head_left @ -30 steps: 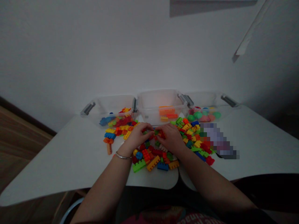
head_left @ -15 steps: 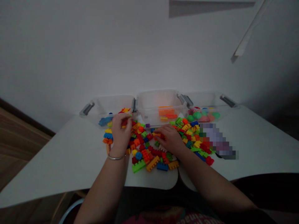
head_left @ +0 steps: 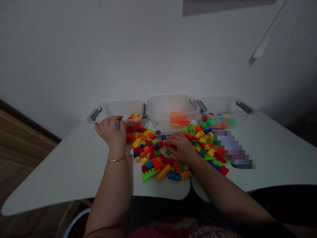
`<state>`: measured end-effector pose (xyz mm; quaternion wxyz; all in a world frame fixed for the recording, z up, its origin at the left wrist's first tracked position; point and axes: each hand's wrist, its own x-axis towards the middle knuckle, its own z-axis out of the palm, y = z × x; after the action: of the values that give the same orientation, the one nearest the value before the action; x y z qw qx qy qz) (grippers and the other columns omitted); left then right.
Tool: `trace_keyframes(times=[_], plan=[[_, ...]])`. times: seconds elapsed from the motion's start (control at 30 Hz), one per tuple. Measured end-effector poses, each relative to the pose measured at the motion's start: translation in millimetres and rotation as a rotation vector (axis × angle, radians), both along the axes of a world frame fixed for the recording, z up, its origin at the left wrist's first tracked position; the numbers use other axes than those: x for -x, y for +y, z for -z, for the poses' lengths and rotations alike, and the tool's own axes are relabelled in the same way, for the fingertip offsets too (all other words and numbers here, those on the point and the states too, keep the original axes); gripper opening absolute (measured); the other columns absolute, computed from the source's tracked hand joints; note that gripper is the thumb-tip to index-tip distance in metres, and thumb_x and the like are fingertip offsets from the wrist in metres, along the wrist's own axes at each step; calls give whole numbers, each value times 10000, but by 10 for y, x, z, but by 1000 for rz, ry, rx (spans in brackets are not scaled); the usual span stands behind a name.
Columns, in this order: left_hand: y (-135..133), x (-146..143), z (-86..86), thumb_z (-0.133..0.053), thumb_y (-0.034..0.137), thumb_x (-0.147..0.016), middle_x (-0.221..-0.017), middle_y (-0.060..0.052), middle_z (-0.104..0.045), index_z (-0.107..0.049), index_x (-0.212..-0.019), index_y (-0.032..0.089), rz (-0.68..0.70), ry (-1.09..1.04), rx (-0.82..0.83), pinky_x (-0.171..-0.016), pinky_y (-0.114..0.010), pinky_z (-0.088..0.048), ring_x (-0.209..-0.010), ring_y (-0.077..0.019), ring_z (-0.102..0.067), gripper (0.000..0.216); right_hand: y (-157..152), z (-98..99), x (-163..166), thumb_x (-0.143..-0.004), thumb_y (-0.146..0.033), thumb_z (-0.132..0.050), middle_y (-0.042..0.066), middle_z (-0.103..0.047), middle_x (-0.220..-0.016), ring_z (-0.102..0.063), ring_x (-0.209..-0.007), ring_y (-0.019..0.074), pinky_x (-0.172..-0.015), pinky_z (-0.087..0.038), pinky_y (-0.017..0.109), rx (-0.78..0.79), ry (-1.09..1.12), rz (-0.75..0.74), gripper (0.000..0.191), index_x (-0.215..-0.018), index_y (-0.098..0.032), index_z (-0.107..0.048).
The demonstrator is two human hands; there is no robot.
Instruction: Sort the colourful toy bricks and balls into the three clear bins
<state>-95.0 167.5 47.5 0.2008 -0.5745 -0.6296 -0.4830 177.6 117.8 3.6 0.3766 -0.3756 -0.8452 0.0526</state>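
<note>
White tabletop (head_left: 74,165) holds bricks (head_left: 156,164), the right hand (head_left: 180,145) pinching an orange-red piece (head_left: 169,144), left hand (head_left: 112,132) curled, grip unclear.

Prob. home rm, w/ toy bricks (head_left: 167,161) on wht table (head_left: 74,165).

From over here I count three bins (head_left: 158,123), two hands (head_left: 111,133), one bracelet (head_left: 116,160). Bricks (head_left: 163,172) — too many for me to tally.

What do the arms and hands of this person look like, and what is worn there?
Both forearms are bare, no sleeves showing on them. The left hand has no glove, but a thin, silver-coloured bracelet circles its wrist. The right hand has no glove or bracelet.
</note>
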Motion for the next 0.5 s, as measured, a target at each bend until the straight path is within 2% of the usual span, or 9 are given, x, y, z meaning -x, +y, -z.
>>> trace_keyframes(times=[0.17,0.3,0.5], plan=[[31,-6,21,-505,327,-899,-990,-118,-661,-672,-885,191,-3,62,73,-1064,-521,-288,-1021,-280,-561,215,-1,-6,-3,-831,-141,-627,41,-718,-921,-595,-928,200,-888,-476,360,-8,-12,-8,120,-889,-217,-700],[26,-41,19,-456,317,-916,-955,-121,-672,-686,-891,181,-32,140,125,-1080,-524,-253,-1032,-291,-551,268,4,0,-9,-829,-128,-622,43,-715,-928,-590,-931,203,-892,-477,366,-10,-29,-14,131,-895,-210,-699],[-23,-112,-7,-441,301,-918,-1070,-122,-682,-700,-1020,191,-39,97,180,-1087,-533,-213,-1144,-305,-512,299,20,9,-9,-821,-129,-637,38,-716,-954,-594,-953,208,-908,-480,376,7,-63,-52,137,-904,-209,-711]])
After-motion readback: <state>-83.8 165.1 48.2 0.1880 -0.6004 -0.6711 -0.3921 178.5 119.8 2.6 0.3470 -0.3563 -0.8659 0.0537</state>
